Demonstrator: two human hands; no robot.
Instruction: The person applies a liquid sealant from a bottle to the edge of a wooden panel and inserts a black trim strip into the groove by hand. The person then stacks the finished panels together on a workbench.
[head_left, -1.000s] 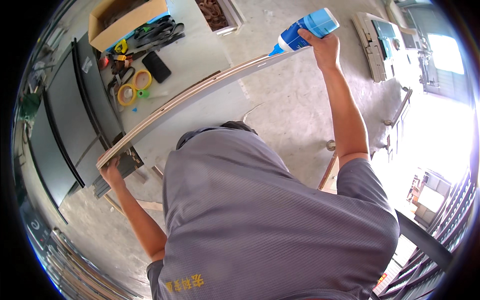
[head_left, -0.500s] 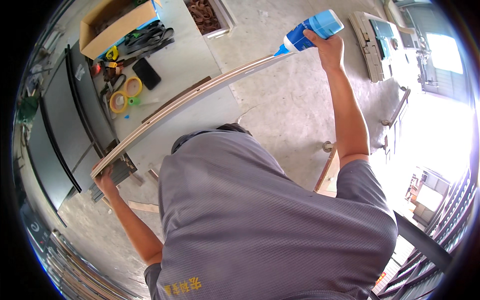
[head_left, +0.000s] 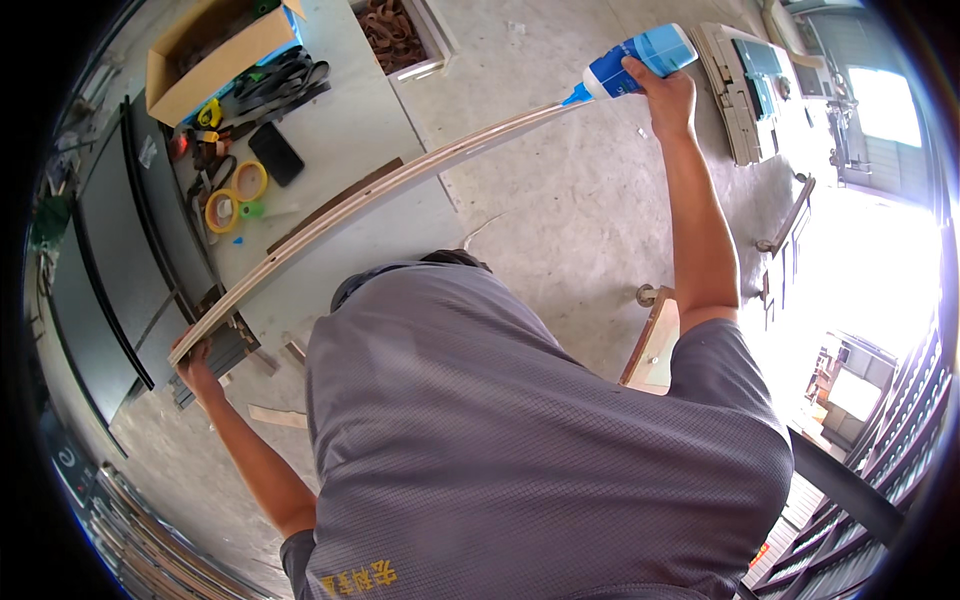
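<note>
The long wooden strip (head_left: pixel 370 200) runs from lower left to upper right above the workbench (head_left: pixel 340 130). The right hand (head_left: pixel 665 95), arm outstretched, grips a blue bottle (head_left: pixel 635 62), nozzle at the strip's far end. The left hand (head_left: pixel 197 368) apparently clasps the near end. Tape rolls (head_left: pixel 235 195) lie beyond the strip.

One long wooden strip (head_left: pixel 360 205), one blue glue bottle (head_left: pixel 635 62), two tape rolls (head_left: pixel 235 197), one cardboard box (head_left: pixel 215 60).
</note>
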